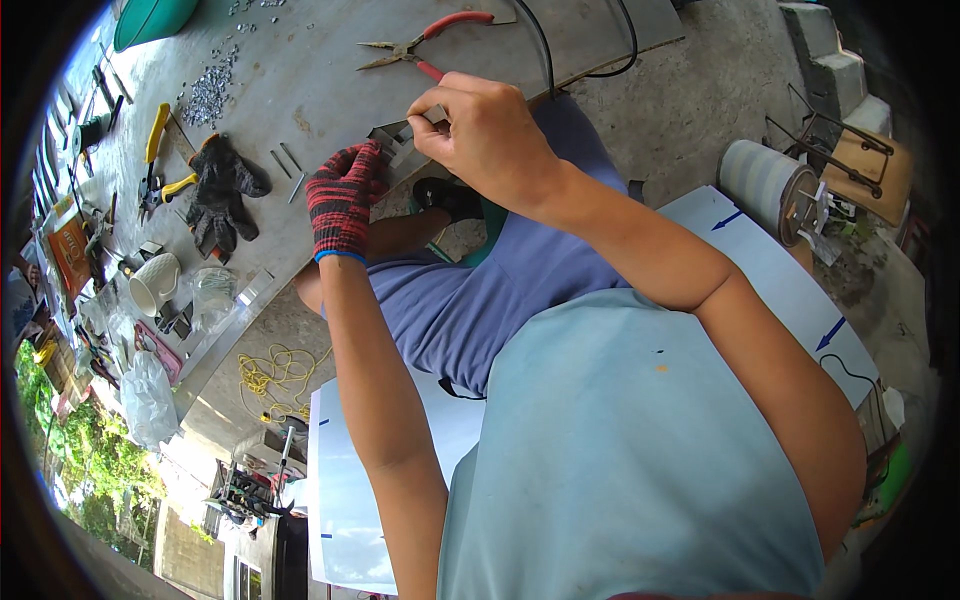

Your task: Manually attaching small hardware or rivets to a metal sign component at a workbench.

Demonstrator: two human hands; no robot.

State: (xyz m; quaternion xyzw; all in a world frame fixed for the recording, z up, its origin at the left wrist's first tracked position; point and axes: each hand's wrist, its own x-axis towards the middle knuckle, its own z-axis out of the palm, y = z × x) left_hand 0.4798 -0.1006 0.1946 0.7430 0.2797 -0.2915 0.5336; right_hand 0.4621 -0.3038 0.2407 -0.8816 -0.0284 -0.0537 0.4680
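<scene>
My left hand (340, 205), in a red-and-black knitted glove with a blue cuff, is closed on a small grey metal piece (396, 146) at the table's near edge. Right beside that piece is my bare right hand (488, 135), thumb and forefinger pinched together; whatever lies between them is too small to make out. Beyond my hands lie long-nose pliers (404, 50) with red handles, jaws to the left. A few thin metal pins (287, 163) rest left of the gloved hand.
Leftward on the metal table (310, 60) are a dark work glove (222, 190), yellow-handled pliers (153, 165), a heap of tiny metal bits (208, 97) and a white cup (155, 284). A black cable (545, 45) loops over the far edge. Yellow cord (275, 378) lies on the floor.
</scene>
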